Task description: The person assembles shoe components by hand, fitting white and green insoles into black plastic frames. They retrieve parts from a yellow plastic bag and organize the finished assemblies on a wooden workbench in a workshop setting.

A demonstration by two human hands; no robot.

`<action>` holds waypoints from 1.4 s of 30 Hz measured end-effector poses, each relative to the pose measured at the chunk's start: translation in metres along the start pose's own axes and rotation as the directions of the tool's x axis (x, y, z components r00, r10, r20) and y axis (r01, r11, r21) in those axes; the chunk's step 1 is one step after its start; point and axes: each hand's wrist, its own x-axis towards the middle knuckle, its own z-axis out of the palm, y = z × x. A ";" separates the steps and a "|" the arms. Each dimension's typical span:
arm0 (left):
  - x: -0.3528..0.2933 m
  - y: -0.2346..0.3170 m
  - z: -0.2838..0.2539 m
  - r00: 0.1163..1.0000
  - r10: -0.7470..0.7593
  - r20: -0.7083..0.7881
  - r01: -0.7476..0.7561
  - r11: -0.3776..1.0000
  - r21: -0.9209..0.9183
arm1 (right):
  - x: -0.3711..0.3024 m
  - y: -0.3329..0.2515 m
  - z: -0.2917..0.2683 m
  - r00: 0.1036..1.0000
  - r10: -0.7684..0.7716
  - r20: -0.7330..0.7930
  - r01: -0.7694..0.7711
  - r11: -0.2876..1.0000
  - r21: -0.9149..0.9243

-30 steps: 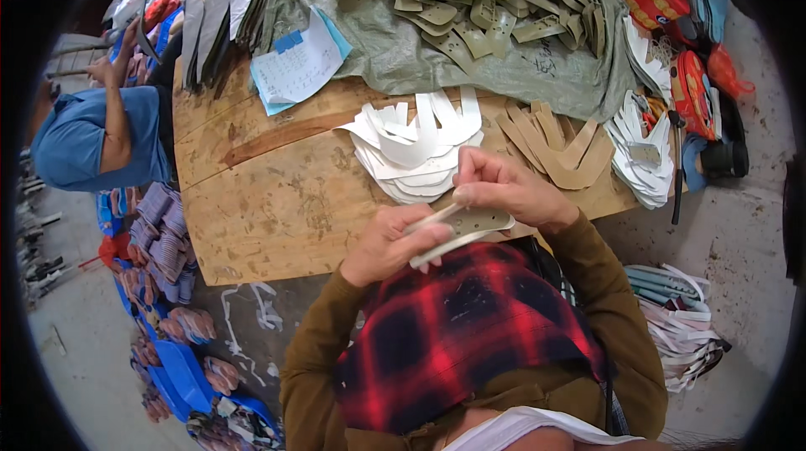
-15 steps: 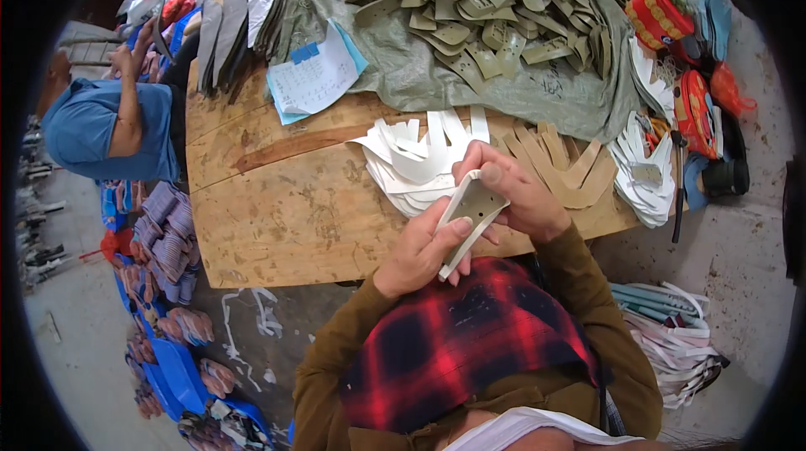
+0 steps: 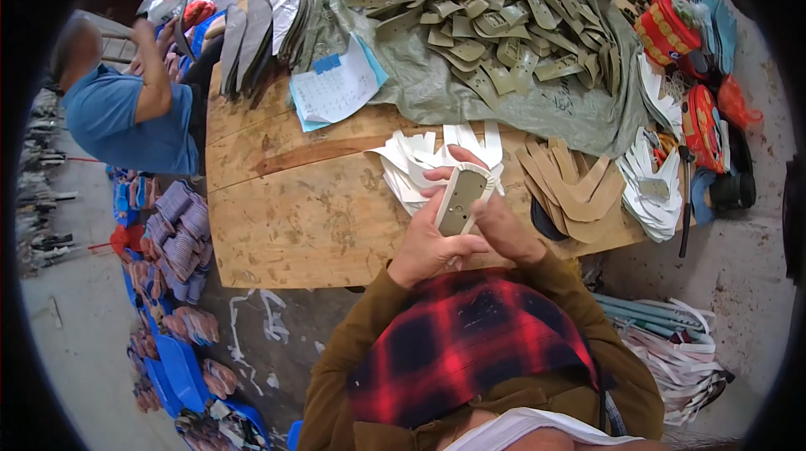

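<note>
An olive plastic plate with small holes [image 3: 457,203], its edge wrapped in a white strip gathered into pleats at the rounded top, is held upright before my chest. My left hand [image 3: 428,241] grips its lower left side, with the thumb across the bottom. The right hand [image 3: 509,229] closes on its right edge, thumb side blurred; fingertips show behind the top. Just beyond lie white curved strips [image 3: 403,161] in a loose pile. Right of them are tan V-shaped pieces [image 3: 588,191].
A heap of olive plates [image 3: 478,15] lies on a green woven sheet [image 3: 437,103] at the back of the wooden table [image 3: 277,233]. Written paper [image 3: 336,90] and grey curved pieces [image 3: 252,40] sit far left. A hammer [image 3: 686,208] lies at right. Another person [image 3: 134,115] works at left.
The plate has turned more upright, showing its holed face. My right hand has slid from its top end down the right edge. The whole view has shifted slightly.
</note>
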 end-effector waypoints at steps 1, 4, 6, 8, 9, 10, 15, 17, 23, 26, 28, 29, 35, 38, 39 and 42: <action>-0.001 -0.001 0.000 0.999 -0.032 0.016 0.033 0.998 -0.062 | 0.002 -0.012 -0.003 0.997 0.067 0.033 -0.071 0.987 0.144; -0.008 0.002 -0.014 0.952 -0.215 0.218 0.283 0.890 -0.357 | 0.001 -0.025 -0.009 0.992 0.086 0.088 -0.105 0.965 0.241; -0.001 -0.007 -0.005 0.921 -0.138 0.364 0.323 0.792 -0.518 | -0.001 -0.020 -0.017 0.993 0.053 0.102 -0.066 0.990 0.124; 0.003 -0.014 -0.006 0.880 -0.116 0.461 0.392 0.726 -0.565 | 0.002 -0.014 -0.019 1.000 0.003 0.012 -0.004 0.997 0.080; -0.002 -0.003 -0.002 0.903 -0.168 0.394 0.339 0.843 -0.417 | 0.003 -0.015 -0.023 1.000 -0.003 -0.020 0.003 1.000 0.004; -0.004 -0.002 0.001 0.922 -0.194 0.335 0.328 0.851 -0.410 | 0.003 -0.017 -0.023 0.999 -0.011 -0.050 0.007 0.997 -0.072; -0.011 0.009 0.011 0.934 -0.330 0.138 0.357 0.849 -0.389 | 0.002 -0.024 -0.015 0.981 0.177 -0.077 -0.180 0.983 -0.039; -0.011 0.004 0.005 0.950 -0.285 0.130 0.313 0.893 -0.324 | 0.002 -0.026 -0.010 0.962 0.256 -0.097 -0.262 0.964 -0.054; -0.012 -0.004 -0.008 0.948 -0.245 0.202 0.286 0.935 -0.208 | -0.009 -0.019 -0.006 0.965 0.260 -0.024 -0.261 0.959 -0.112; -0.012 0.007 -0.003 0.945 -0.259 0.199 0.306 0.914 -0.265 | -0.005 -0.031 -0.013 0.972 0.229 -0.045 -0.234 0.957 -0.170; -0.012 0.008 -0.001 0.947 -0.243 0.208 0.302 0.895 -0.329 | 0.000 -0.033 -0.020 0.980 0.190 -0.058 -0.198 0.944 -0.265; -0.012 0.005 0.000 0.951 -0.215 0.220 0.287 0.878 -0.382 | 0.002 -0.031 -0.024 0.985 0.168 -0.042 -0.172 0.926 -0.337; -0.013 -0.007 -0.006 0.965 -0.252 0.079 0.259 0.846 -0.467 | -0.015 -0.004 -0.002 0.935 0.351 -0.051 -0.354 0.932 -0.082; -0.021 -0.004 -0.021 0.976 -0.164 -0.145 0.137 0.974 -0.179 | -0.020 0.011 0.018 0.992 0.111 -0.063 -0.120 0.977 -0.176; -0.027 0.000 -0.032 0.968 -0.095 -0.233 0.092 0.996 -0.021 | -0.021 0.016 0.022 0.997 0.022 -0.078 -0.041 0.970 -0.241; -0.042 0.000 -0.119 0.784 0.249 -0.568 0.208 0.757 0.619 | -0.014 -0.005 -0.011 0.989 0.130 -0.074 -0.147 0.749 -0.646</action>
